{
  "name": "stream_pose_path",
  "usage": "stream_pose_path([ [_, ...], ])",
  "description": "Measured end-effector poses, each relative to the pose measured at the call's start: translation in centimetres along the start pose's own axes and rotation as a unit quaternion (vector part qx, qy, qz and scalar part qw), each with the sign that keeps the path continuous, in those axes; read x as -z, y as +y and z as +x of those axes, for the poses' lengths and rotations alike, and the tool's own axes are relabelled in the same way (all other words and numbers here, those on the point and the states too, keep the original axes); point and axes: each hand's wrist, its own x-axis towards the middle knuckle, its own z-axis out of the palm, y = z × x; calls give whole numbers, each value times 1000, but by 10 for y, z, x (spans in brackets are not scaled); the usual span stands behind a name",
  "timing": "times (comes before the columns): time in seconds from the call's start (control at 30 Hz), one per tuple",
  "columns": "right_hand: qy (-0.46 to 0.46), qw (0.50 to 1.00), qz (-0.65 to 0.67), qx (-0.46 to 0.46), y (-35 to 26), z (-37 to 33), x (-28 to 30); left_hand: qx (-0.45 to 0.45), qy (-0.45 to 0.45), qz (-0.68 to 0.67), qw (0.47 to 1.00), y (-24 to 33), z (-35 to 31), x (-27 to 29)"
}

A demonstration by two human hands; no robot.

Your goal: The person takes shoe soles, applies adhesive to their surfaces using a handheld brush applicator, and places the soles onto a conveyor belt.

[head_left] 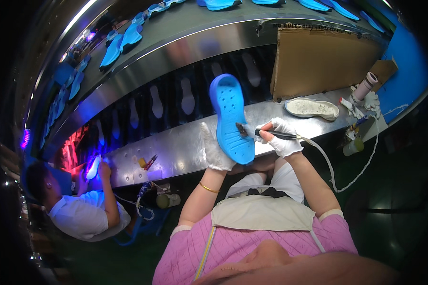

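Observation:
My left hand (214, 151), in a white glove, is closed around the side of a blue shoe sole (227, 111) and holds it up over the metal ledge. Small holes dot both ends of the sole, and grooves cross its middle. In my right hand (285, 138), whose glove leaves fingertips bare, is a brush (242, 129) with dark bristles and a slim black handle. The bristles touch the right edge of the sole near its middle. From the handle's back end a pale hose (329, 167) loops down and then up to the right.
A sole-shaped tray (311, 109) with white contents lies on the metal ledge (176, 147) at right, near a cardboard sheet (323, 61). Blue soles (111, 51) sit on the conveyor (176, 23). Dark slots hold pale sole shapes (187, 96). Another person (83, 213) works at left.

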Motion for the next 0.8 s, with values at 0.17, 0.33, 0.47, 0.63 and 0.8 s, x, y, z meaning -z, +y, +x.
stream_pose_path([
  [0.17,-26,995,30,93,0,-18,-36,-61,81,73,992,-2,2,12],
  [0.33,-39,997,53,-45,7,-15,-37,-69,-3,19,997,5,2,22],
  [0.47,-36,990,-84,104,14,-23,-46,-84,-21,-32,996,8,5,18],
  [0.63,-63,970,135,-192,5,-17,-53,-87,-44,-53,994,13,2,8],
  [0.8,-109,985,-77,111,8,-19,-44,-76,-30,-15,997,22,4,5],
])
